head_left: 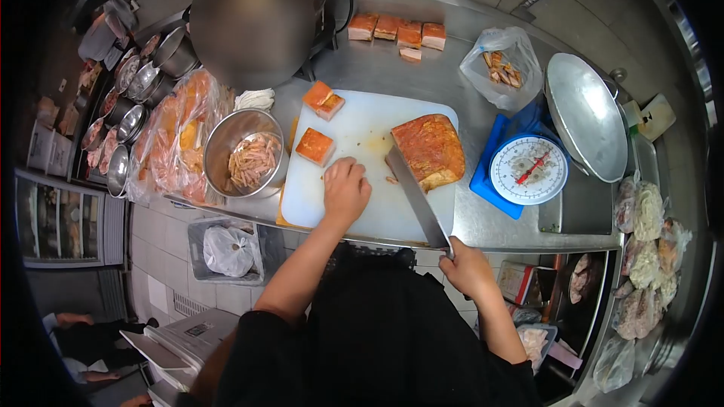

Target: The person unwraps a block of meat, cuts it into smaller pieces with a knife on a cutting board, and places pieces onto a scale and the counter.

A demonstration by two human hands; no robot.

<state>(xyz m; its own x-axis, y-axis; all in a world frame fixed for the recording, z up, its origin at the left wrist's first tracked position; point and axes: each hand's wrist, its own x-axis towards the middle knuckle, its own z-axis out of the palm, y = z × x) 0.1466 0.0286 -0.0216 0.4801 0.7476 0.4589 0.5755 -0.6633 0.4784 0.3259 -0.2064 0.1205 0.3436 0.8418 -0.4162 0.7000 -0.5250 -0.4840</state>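
Note:
My right hand (pixel 468 267) is wrapped round the handle of a long, broad-bladed kitchen knife (pixel 421 203). Its blade lies along the left side of a big slab of roast pork belly (pixel 428 151) with browned skin, on a white cutting board (pixel 362 117). My left hand (pixel 347 190) rests on the board, fingers loosely stretched and holding nothing that I can see. Just beyond its fingertips is a cut block of pork (pixel 315 147); another pork block (pixel 323 100) sits farther up, at the board's corner. Small crumbs of meat dot the board.
Left of the board stand a steel pot (pixel 245 154) of meat strips and a large plastic bag of meat (pixel 185 132). A blue dial scale (pixel 528 169) with a metal pan (pixel 587 117) is at right. Behind are several pork blocks (pixel 397 30) and a plastic bag (pixel 504 68) of scraps.

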